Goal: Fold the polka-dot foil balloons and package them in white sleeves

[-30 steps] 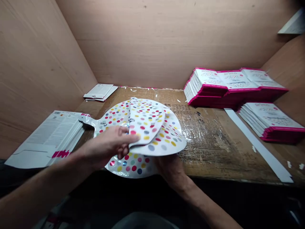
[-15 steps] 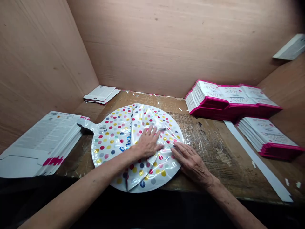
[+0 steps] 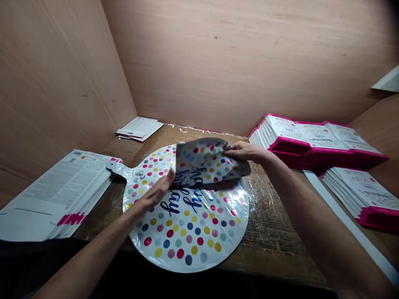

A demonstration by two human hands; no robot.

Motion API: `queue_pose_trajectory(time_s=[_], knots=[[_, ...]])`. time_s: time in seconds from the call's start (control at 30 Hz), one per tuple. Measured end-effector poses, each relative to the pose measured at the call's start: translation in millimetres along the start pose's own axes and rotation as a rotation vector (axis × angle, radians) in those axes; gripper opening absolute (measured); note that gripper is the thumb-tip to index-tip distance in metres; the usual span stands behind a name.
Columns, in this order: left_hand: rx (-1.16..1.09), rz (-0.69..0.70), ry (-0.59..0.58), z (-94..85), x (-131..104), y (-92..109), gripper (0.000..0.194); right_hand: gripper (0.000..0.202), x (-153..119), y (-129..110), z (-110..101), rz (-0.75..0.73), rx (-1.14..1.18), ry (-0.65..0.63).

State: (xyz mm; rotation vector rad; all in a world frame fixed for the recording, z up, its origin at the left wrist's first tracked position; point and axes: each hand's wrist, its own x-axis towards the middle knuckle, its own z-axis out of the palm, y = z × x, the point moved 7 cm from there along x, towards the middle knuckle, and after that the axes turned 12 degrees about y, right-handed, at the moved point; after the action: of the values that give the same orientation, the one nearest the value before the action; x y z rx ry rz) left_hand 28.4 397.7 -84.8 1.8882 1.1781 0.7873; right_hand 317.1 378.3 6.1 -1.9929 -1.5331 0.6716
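A round white foil balloon (image 3: 187,245) with coloured dots and dark blue lettering lies flat on the table, its narrow neck (image 3: 120,169) pointing left. Above its upper half a folded dotted foil balloon (image 3: 205,162) is raised. My right hand (image 3: 238,150) pinches the folded foil at its right end. At the foil's lower left corner, my left hand (image 3: 163,182) grips the edge between thumb and fingers; the fingertips are partly hidden.
White printed cards (image 3: 62,187) are stacked at the left, with a smaller pile (image 3: 139,127) behind. Pink-edged packets (image 3: 314,137) stand at the back right, more (image 3: 361,193) nearer. A white strip (image 3: 346,222) lies beside them. Wooden panels (image 3: 218,62) enclose the table (image 3: 268,232).
Both hands were flat on the folded foil. The foil is now lifted off the lower part of the round balloon, showing lettering. My right hand has moved up, my left hand leftward.
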Motion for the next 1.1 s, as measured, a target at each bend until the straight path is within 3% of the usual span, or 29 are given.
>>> queue_pose_trajectory(time_s=[0.1,0.2,0.33,0.5,0.57,0.63,0.7,0.77,0.8,0.87,0.93,1.0,1.1], knots=[[0.161,-0.105,0.136,2.7,16.0,-2.5,0.041,0.045,8.8,21.0,-11.3,0.056,0.036,0.381],[0.242,-0.168,0.218,6.0,30.1,-5.3,0.018,0.056,-22.9,54.2,-3.4,-0.002,0.214,0.556],[0.282,-0.2,0.248,5.3,37.5,-11.3,0.02,0.058,-58.9,94.2,16.1,-0.043,0.262,0.652],[0.329,-0.191,0.337,1.1,28.3,-1.0,0.045,0.056,-42.8,110.4,30.1,0.026,-0.1,0.763],[0.403,-0.055,0.423,1.9,26.3,14.4,0.058,0.052,-32.6,110.3,31.0,0.042,-0.158,0.763],[0.521,0.203,0.446,12.4,26.8,32.3,0.061,0.048,-30.7,107.0,30.3,0.041,-0.214,0.75],[0.649,0.382,0.354,31.4,29.4,35.0,0.058,0.045,-39.5,99.9,27.6,0.026,-0.252,0.769],[0.737,0.391,0.249,46.5,33.6,21.5,0.06,0.049,-53.5,78.5,28.6,-0.128,-0.342,0.79],[0.766,0.373,0.228,50.7,34.9,14.1,0.063,0.051,-59.8,61.9,34.3,-0.272,-0.419,0.762],[0.792,0.372,0.235,54.9,35.3,4.9,0.067,0.049,-68.1,27.1,60.1,-0.597,-0.616,0.58],[0.789,0.369,0.237,56.5,35.8,0.2,0.07,0.046,-66.9,5.6,90.1,-0.738,-0.813,0.333],[0.758,0.331,0.205,56.2,40.0,-3.8,0.075,0.043,-58.0,-4.7,108.3,-0.633,-0.976,0.165],[0.647,0.26,0.127,50.2,49.7,-6.0,0.085,0.033,-59.5,-19.9,115.8,-0.39,-1.094,0.074]])
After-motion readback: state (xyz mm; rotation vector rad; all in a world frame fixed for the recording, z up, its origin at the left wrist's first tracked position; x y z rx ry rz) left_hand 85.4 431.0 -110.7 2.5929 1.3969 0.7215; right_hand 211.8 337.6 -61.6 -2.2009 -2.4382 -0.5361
